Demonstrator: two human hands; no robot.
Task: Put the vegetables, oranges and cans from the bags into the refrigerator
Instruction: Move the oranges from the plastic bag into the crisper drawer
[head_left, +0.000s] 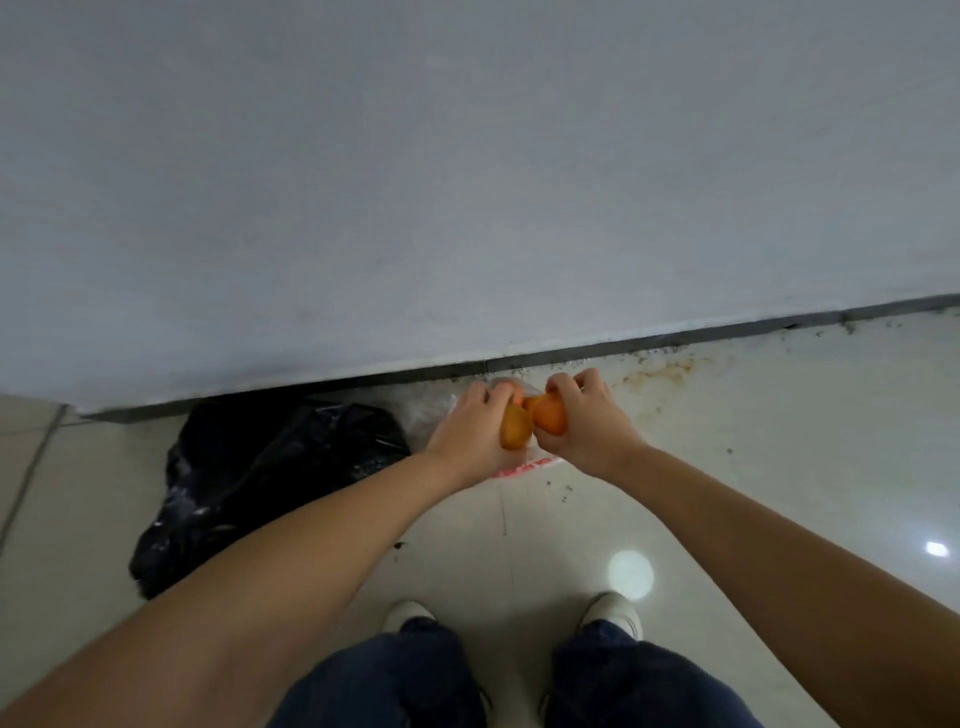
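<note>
Both hands down low over the floor: left hand (475, 434) curled round a dull, brownish-orange round fruit (516, 434), right hand (582, 423) gripping a brighter orange round fruit (549, 414), the two fruits touching between the palms. Right under the hands, a thin clear plastic bag with red print (524, 467); just left of the left hand, a crumpled black plastic bag (270, 478). Probably best to keep firm grips and lift straight up, clear of the bag. Roundish things, so no real long axis or pointing direction worth calling. No fridge in sight.
</note>
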